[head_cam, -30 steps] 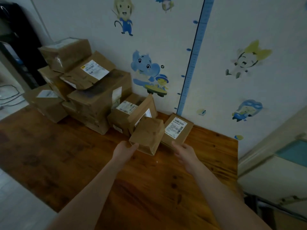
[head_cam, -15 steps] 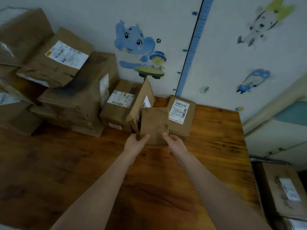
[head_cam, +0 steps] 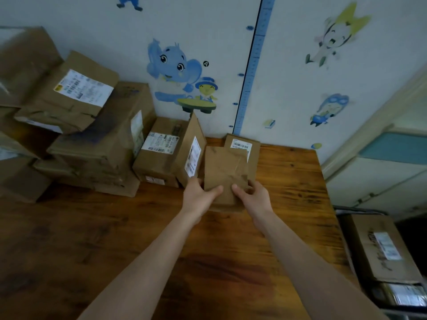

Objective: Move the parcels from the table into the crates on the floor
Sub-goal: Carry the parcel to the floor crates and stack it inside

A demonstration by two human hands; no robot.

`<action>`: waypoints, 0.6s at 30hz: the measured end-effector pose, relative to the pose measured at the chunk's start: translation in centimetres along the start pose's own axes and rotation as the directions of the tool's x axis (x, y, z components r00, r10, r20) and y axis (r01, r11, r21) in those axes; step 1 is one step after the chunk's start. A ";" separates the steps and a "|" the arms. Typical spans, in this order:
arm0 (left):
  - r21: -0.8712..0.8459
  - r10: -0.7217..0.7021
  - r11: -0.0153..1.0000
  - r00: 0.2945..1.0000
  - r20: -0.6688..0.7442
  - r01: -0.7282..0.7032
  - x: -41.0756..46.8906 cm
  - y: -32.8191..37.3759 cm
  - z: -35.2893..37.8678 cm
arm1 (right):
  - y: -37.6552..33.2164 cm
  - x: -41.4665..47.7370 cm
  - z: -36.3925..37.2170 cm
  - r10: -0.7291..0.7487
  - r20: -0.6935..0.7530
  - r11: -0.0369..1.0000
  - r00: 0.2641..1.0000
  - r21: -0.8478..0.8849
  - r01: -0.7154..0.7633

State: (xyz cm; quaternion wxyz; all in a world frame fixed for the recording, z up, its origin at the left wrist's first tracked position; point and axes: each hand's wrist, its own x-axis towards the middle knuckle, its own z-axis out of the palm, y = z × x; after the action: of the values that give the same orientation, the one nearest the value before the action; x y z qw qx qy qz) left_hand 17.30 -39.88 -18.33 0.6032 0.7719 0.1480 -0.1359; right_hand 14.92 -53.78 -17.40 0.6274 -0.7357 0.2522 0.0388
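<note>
Cardboard boxes (head_cam: 87,144) are piling up at the back left of the table (head_cam: 104,245). A labelled box (head_cam: 159,155) is sitting next to them, with a thin box (head_cam: 194,151) leaning on its right side. The left hand (head_cam: 198,197) is gripping the plain brown parcel (head_cam: 225,169) at its left edge, thumb on top, fingers hidden. The right hand (head_cam: 254,197) is gripping the right edge, thumb on top, fingers curling round. The parcel is just beside the thin box, covering part of a flat box (head_cam: 251,146). Far right, a crate (head_cam: 360,210) is holding a carton (head_cam: 381,248).

Plain parcel (head_cam: 225,174) in 2-handed grip
</note>
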 end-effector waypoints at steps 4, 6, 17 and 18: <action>0.069 0.121 0.990 0.993 -0.013 -0.119 -1.5 2.4 -0.2 | -1.3 -1.0 -1.2 -0.200 -0.010 0.972 0.980 -0.125 0.197; 0.078 0.191 0.979 0.981 -0.013 -0.190 -2.4 3.3 -0.7 | -2.1 -1.5 -1.8 -0.255 0.017 0.956 0.967 -0.147 0.254; 0.351 0.539 0.799 0.841 -0.057 -0.489 -5.3 8.9 -1.1 | -7.3 -2.8 -4.6 -0.368 0.014 0.904 0.930 -0.231 0.361; 0.365 0.554 0.785 0.831 -0.053 -0.501 -5.4 9.4 -1.1 | -8.0 -3.0 -4.8 -0.355 0.021 0.917 0.935 -0.185 0.353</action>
State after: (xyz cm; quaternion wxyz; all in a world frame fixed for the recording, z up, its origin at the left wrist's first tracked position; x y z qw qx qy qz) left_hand 16.07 -41.26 -7.61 0.4627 0.8816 -0.0525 0.0768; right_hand 14.39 -56.62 -8.05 0.5509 -0.8248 0.1142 -0.0566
